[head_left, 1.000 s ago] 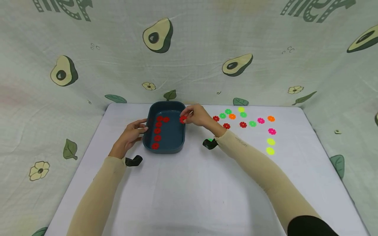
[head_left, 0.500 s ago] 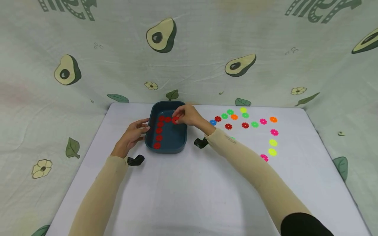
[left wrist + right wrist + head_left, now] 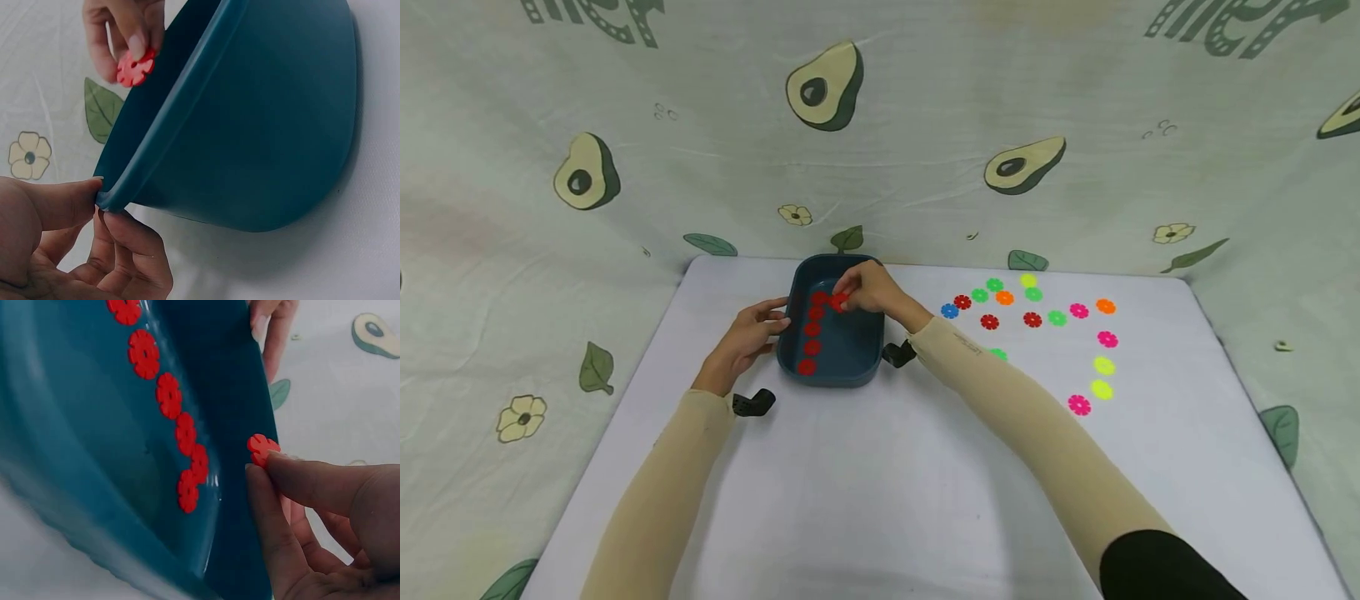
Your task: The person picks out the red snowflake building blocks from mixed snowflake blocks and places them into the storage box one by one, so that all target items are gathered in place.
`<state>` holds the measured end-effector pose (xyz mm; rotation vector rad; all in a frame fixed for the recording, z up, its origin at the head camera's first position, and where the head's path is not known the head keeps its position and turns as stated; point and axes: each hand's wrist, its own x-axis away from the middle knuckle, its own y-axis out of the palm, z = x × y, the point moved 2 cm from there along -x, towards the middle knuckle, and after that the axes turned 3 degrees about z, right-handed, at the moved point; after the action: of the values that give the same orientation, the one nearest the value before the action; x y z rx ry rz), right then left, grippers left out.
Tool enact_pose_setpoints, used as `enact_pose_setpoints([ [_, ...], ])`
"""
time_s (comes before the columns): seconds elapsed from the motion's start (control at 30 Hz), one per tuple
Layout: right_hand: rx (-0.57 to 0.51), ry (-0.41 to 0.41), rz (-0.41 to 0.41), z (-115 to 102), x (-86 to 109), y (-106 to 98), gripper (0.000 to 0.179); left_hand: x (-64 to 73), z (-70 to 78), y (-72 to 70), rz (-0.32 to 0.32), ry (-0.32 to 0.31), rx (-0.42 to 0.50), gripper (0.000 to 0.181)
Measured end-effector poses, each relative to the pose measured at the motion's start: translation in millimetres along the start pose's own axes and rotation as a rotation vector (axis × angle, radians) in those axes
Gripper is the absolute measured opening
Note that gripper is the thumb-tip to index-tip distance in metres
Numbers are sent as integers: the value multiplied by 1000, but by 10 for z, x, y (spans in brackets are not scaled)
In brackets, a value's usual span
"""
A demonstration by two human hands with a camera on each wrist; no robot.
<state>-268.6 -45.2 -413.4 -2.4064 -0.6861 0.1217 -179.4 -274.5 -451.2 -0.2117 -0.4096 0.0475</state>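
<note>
My left hand grips the left rim of a dark teal tray, thumb on the inside and fingers beneath the lip in the left wrist view. Between thumb and fingertips, my right hand pinches a red notched plastic disc, shaped like a flower. It holds this disc over the far part of the tray. On the tray floor, several matching red discs form a line along the left side, bending at the far end. The right hand partly covers that far end in the head view.
Right of the tray, several loose discs lie scattered on the white table: a blue disc, a pink disc, a yellow disc, plus green, orange and red ones. A patterned cloth hangs behind the table.
My right hand has moved left from the tray's right rim to over its far part, carrying the red disc. The left hand keeps its grip on the rim. The head view has shifted slightly.
</note>
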Motion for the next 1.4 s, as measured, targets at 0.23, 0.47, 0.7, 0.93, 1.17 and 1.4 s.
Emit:
enact_pose_setpoints([
  [0.23, 16, 27, -1, 6, -107, 61, 27, -3, -9, -18, 0, 10, 2, 59],
  [0.47, 34, 66, -3, 46, -197, 124, 27, 9, 7, -12, 3, 6, -3, 57],
  [0.7, 28, 111, -24, 77, -333, 177, 27, -13, -9, -20, 10, 2, 11, 57],
  [0.93, 21, 165, -50, 59, -385, 259, 27, 1, -14, -15, 10, 12, 5, 57],
  [1.17, 93, 198, -75, 68, -403, 336, 26, 6, -14, -15, 13, 12, 2, 56],
  [1.4, 112, 215, -78, 111, -439, 386, 25, -2, -21, -25, 13, 9, -1, 56],
])
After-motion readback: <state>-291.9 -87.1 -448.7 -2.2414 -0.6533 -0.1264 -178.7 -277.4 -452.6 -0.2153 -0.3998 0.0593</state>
